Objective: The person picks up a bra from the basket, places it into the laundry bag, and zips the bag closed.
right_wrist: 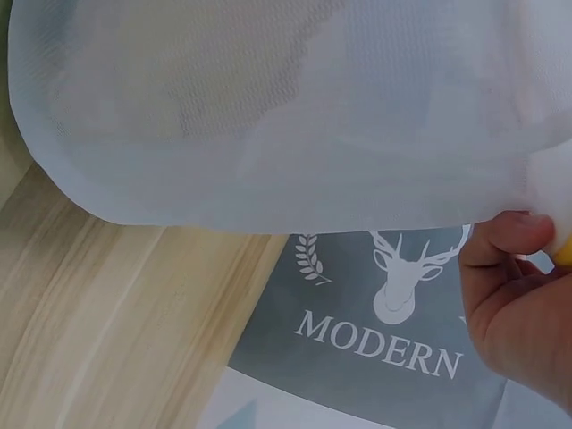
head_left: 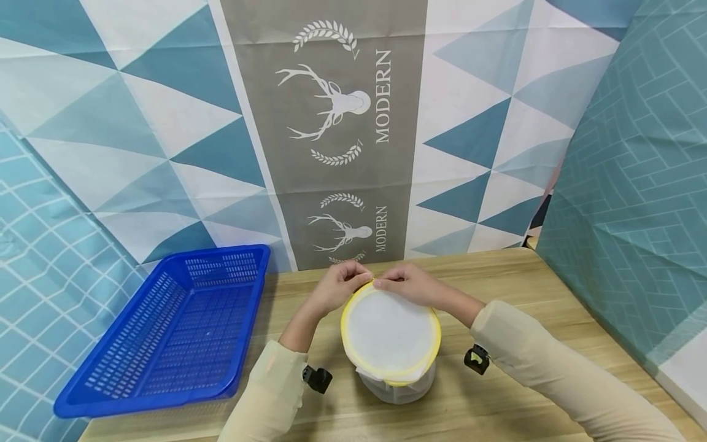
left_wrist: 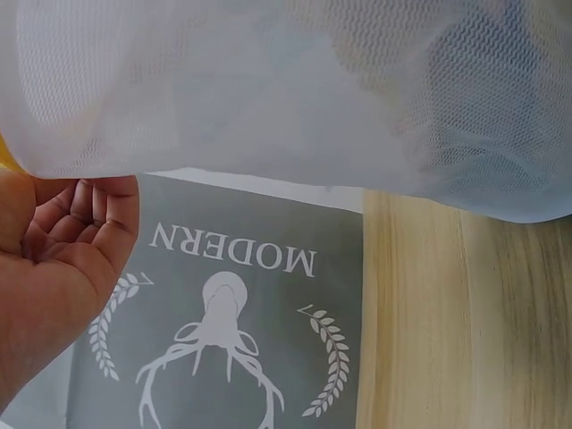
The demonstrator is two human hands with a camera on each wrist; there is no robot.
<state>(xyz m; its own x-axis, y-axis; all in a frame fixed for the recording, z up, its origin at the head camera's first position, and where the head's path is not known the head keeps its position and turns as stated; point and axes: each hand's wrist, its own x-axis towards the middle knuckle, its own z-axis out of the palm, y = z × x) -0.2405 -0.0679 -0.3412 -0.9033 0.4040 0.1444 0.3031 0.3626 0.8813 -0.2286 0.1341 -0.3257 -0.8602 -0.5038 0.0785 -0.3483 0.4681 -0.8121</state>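
A white mesh laundry bag (head_left: 392,334), round and drum-shaped, stands on the table with its flat top tilted towards me. Yellow edging (head_left: 437,344) runs around that top. My left hand (head_left: 338,288) pinches the edging at its far side between thumb and fingers. Close beside it, my right hand (head_left: 414,286) pinches the same stretch of edging. In the left wrist view the mesh side wall (left_wrist: 223,107) fills the upper part, and dim beige and blue patches show through it. The right wrist view shows the fingertips against the edging; what exactly they pinch there is partly hidden.
A blue plastic basket (head_left: 243,344) with slotted walls stands left of the bag on the wooden table (head_left: 486,399). Behind the table hangs a patterned cloth (head_left: 353,172), and a teal sheet (head_left: 624,202) borders the right side. Black wrist cameras (head_left: 317,379) sit on both sleeves.
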